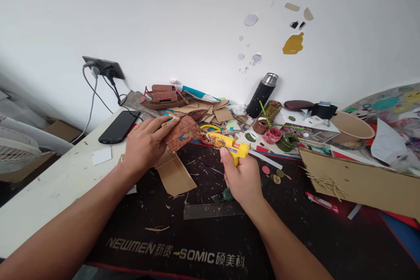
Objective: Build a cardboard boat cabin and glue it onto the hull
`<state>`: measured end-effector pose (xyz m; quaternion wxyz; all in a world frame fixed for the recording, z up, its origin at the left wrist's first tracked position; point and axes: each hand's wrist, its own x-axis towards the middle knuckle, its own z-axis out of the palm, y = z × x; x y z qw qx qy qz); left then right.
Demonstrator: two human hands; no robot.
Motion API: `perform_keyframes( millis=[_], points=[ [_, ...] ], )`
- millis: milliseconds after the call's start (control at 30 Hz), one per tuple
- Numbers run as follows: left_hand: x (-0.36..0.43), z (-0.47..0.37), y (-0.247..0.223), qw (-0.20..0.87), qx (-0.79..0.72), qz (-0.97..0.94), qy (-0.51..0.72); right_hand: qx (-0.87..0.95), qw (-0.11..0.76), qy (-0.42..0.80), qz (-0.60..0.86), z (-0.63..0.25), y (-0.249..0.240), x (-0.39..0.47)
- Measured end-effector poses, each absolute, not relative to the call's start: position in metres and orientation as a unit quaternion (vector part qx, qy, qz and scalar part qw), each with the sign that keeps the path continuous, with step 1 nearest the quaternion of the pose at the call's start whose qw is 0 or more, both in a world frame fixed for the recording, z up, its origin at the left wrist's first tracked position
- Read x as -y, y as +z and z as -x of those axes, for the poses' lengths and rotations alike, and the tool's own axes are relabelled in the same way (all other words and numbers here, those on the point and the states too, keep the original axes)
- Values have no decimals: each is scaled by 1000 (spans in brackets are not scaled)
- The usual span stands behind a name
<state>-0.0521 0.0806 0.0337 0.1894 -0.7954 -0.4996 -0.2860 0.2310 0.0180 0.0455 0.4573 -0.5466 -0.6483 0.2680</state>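
My left hand (146, 142) is closed on a reddish-brown painted cardboard piece (182, 134) that has a slot cut through it. A yellow hot glue gun (229, 143) is gripped in my right hand (244, 175), its nozzle close to the right edge of that piece; whether they touch I cannot tell. From the back of the gun a clear glue stick (265, 157) sticks out. Below the painted piece lies a bare cardboard strip (175, 175). A brown model boat (164, 96) stands behind, near the wall.
A dark desk mat (164, 223) carries a transparent ruler (213, 211) and scraps. Paint jars (271, 134), a black thermos (262, 95) and cardboard offcuts (223, 114) crowd the back. At left lies a phone (118, 127); at right, a cardboard sheet (367, 183) with thin sticks and a red cutter (321, 202).
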Motion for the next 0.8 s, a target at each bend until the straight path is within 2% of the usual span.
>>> perform_keyframes(
  millis=[800],
  points=[
    [-80,49,37,214,494,794,-282,663,445,271,538,-229,47,-16]
  ],
)
